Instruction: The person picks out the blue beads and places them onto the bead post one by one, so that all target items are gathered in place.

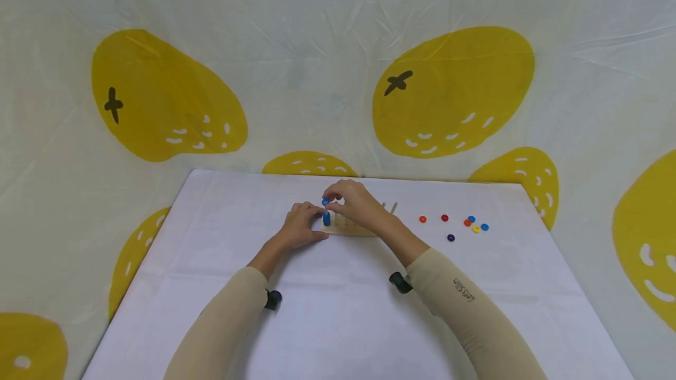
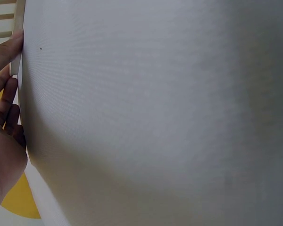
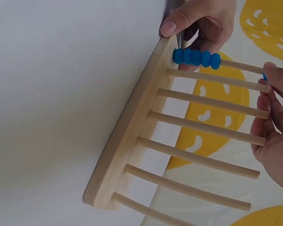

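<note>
Seemingly "LetsSlim" on right sleeve (image 1: 477, 315)

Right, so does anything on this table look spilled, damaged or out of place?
Nothing clearly stands out. The wooden base shows no visible damage, the blue rings sit in line on one peg, and the loose rings, though scattered, all lie on the table.

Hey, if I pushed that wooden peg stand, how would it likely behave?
The wooden peg stand is probably stiff, since its base looks like solid wood. It might tip if pushed high up, as its long pegs rise from a narrow base. The stacked blue rings would likely stay put, being threaded on an end peg.
</note>
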A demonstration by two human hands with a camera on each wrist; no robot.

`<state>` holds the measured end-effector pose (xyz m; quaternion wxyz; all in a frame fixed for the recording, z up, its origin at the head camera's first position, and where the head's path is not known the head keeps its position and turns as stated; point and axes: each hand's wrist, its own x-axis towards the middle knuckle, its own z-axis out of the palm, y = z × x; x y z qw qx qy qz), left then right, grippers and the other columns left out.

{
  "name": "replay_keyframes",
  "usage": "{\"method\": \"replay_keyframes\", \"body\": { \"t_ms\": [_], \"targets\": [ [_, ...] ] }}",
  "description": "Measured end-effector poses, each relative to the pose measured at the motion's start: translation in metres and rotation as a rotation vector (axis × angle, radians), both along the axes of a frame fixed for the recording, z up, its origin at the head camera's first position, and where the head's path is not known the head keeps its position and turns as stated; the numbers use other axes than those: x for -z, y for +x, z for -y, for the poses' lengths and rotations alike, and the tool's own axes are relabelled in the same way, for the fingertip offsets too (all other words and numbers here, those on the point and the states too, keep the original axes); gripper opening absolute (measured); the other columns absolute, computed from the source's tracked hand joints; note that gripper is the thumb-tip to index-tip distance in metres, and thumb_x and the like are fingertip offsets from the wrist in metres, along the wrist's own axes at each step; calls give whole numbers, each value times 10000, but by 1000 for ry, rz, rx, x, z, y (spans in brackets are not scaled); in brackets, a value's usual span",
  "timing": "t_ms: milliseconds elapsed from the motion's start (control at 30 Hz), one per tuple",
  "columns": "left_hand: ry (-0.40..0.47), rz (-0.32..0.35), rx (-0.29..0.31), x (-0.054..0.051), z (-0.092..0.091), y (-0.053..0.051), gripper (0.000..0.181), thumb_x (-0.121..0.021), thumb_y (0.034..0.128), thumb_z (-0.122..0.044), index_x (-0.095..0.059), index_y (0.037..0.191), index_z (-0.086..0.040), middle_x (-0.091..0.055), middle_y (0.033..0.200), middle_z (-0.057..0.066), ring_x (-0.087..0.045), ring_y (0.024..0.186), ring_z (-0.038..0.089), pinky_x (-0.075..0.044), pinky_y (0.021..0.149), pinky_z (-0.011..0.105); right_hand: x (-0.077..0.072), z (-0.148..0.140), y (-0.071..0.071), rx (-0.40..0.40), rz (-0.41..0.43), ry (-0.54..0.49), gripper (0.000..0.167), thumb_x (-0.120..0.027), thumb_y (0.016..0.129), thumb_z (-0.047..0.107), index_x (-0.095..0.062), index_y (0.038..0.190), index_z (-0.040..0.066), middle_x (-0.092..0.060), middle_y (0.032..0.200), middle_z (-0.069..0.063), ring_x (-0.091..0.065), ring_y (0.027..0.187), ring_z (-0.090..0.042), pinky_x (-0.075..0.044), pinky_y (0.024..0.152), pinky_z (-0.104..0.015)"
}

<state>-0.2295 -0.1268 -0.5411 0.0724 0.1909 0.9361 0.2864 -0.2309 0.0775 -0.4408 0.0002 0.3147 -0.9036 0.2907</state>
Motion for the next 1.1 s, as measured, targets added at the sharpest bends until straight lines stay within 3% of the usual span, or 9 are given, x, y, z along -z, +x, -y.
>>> {"method": "replay_keyframes", "body": {
  "t_ms": [900,1100],
  "targets": [
    [-13,-10,4,1,0,-1,624,-892,804,-365,-667,1332,-123,-621,1230,57,-473,1253,292,-391,1076,509,2,-1,1,10,-12,7,228,-769,941,178,-747,1143,73,-742,1084,-49,-656,1022,-222,-540,937,-378],
    [-16,-4,1,1,0,0,629,-890,808,-371,-664,1341,-126,-619,1245,65,-467,1273,302,-382,1093,509,-2,-6,5,27,-5,-31,242,-769,942,188,-750,1153,71,-741,1094,-45,-661,1036,-236,-547,938,-383]
  ]
}}
